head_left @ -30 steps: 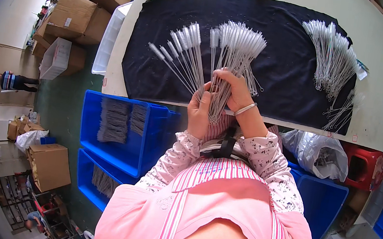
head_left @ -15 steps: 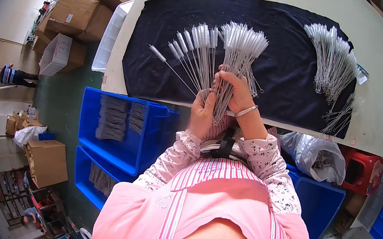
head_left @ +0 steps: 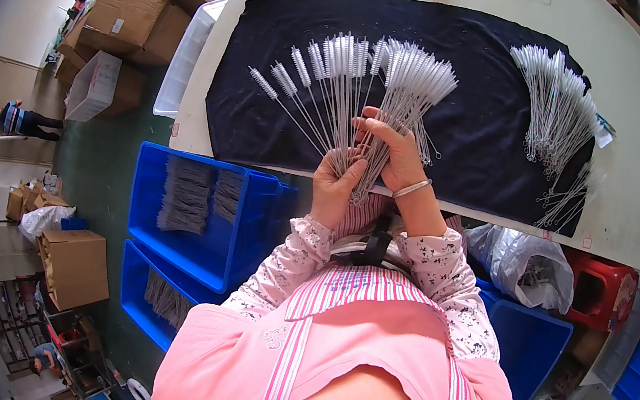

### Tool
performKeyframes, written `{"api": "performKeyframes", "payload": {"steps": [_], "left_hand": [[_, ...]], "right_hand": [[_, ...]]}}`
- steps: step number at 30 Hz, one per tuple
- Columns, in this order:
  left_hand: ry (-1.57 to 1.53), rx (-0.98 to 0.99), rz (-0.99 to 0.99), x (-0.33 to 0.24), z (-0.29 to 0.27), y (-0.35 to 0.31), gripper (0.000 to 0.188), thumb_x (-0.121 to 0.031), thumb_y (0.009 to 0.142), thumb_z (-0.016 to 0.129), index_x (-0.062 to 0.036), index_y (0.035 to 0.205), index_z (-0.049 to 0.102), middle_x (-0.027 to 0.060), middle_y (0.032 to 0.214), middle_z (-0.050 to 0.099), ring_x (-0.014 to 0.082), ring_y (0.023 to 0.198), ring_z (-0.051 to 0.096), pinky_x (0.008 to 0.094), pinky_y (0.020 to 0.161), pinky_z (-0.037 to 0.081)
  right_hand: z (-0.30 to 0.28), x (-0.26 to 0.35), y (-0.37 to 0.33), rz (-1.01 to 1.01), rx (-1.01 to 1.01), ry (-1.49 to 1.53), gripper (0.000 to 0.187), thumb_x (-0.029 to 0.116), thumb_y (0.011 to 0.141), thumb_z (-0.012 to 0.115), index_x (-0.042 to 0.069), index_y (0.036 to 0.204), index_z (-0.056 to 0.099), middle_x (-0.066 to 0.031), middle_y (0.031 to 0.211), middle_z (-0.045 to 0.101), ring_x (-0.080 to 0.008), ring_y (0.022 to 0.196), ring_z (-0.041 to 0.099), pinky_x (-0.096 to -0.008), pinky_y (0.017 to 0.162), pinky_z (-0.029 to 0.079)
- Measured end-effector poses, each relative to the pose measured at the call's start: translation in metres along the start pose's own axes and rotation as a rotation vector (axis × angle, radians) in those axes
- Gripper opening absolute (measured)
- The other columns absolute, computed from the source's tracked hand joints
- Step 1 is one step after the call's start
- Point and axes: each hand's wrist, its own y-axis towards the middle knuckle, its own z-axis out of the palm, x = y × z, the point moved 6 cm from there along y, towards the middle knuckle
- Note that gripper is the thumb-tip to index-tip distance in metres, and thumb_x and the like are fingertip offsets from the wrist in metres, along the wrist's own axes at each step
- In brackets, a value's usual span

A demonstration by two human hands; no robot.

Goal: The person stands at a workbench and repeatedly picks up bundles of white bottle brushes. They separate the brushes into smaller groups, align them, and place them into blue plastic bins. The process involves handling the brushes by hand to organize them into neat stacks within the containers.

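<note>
brush fan in both hands, cloth edge near

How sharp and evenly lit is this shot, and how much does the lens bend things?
Head view: even, soft light with no harsh glare; the brushes fanned in both hands are sharp against the black cloth; the table edge bows under fisheye distortion; the corners go black.

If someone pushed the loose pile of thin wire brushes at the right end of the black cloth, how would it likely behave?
The pile of wire brushes would probably scatter rather than slide as one, since the stems lie loose and splayed. Each looks light and springy: thin wire with a small white bristle tip. The black cloth likely adds drag, and looped ends may snag.
</note>
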Motion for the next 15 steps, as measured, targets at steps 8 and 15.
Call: {"api": "performKeyframes", "payload": {"steps": [8, 15], "left_hand": [[0.000, 0.047, 0.024, 0.001, 0.000, -0.001, 0.016, -0.014, 0.091, 0.062, -0.0042, 0.104, 0.060, 0.0038, 0.091, 0.065, 0.0098, 0.072, 0.063, 0.0248, 0.060, 0.055], [0.075, 0.086, -0.031, 0.006, -0.002, -0.002, 0.030, -0.025, 0.096, 0.055, -0.0007, 0.114, 0.059, 0.0011, 0.094, 0.065, 0.0051, 0.078, 0.058, 0.0207, 0.069, 0.048]], "right_hand": [[-0.005, -0.007, 0.008, -0.009, 0.095, 0.014, 0.027, 0.007, 0.079, 0.069, 0.000, 0.105, 0.062, -0.0032, 0.073, 0.061, -0.0110, 0.060, 0.060, -0.0239, 0.055, 0.052], [-0.003, -0.007, 0.006, 0.052, 0.082, 0.049, 0.018, 0.007, 0.080, 0.068, 0.001, 0.096, 0.064, -0.0023, 0.067, 0.060, -0.0129, 0.054, 0.061, -0.0266, 0.051, 0.054]]}}
